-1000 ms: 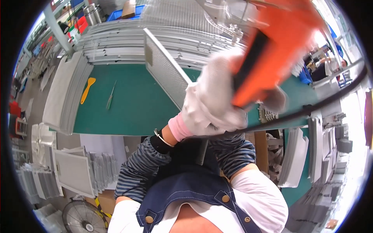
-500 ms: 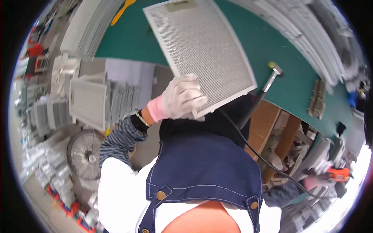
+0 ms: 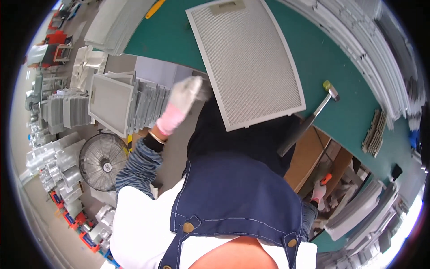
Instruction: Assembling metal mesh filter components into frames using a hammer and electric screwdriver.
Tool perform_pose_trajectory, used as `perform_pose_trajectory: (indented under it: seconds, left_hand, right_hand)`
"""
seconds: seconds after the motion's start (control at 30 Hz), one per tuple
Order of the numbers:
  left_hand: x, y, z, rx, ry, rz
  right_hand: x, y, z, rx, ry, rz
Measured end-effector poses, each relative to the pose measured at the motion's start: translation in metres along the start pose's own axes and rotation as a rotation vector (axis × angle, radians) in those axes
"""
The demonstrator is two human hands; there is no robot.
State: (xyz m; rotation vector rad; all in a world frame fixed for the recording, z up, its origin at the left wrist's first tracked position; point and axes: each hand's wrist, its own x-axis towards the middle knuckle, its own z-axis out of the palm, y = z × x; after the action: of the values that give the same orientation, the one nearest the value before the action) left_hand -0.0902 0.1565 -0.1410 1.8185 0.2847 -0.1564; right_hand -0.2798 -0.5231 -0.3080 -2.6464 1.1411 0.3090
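Observation:
A silver mesh filter panel [image 3: 255, 67] with a pale frame lies on the green tabletop, its near edge jutting over my lap. My left hand [image 3: 183, 94], in a white and pink glove, is off the panel, left of its near corner. Its fingers are stretched out and hold nothing, slightly blurred. Low on the right, beside the open space under the table, my gloved right hand [image 3: 319, 190] grips an orange power tool [image 3: 326, 179]. Most of that tool is hidden, so its exact kind does not show. A dark cord [image 3: 323, 145] runs above it.
A hammer [image 3: 329, 96] lies right of the panel, handle over the table edge. Stacked metal strips [image 3: 358, 49] line the far right; a grey corrugated bundle [image 3: 375, 133] sits nearer. More panels [image 3: 109, 105] and a floor fan [image 3: 104, 161] stand left. A cardboard box [image 3: 309, 154] is below the table.
My left hand has let go of the panel's near corner and moved left. The panel now lies flatter. My right hand has brought the orange tool inward from the far right.

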Motion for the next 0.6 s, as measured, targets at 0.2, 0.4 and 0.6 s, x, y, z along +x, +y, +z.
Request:
perform_pose_trajectory:
  seconds: [0.2,0.4,0.6]
  left_hand:
    - [0.007,0.008,0.057,-0.371,0.18,-0.024]
    - [0.033,0.035,0.015,-0.453,0.157,0.376]
    - [0.067,0.062,0.03,-0.841,0.053,0.498]
  right_hand:
    - [-0.046,-0.239,-0.097,0.658,-0.115,-0.398]
    - [-0.142,-0.399,-0.12,0.275,0.233,-1.118]
    - [-0.091,-0.392,-0.124,0.075,0.077,-1.281]
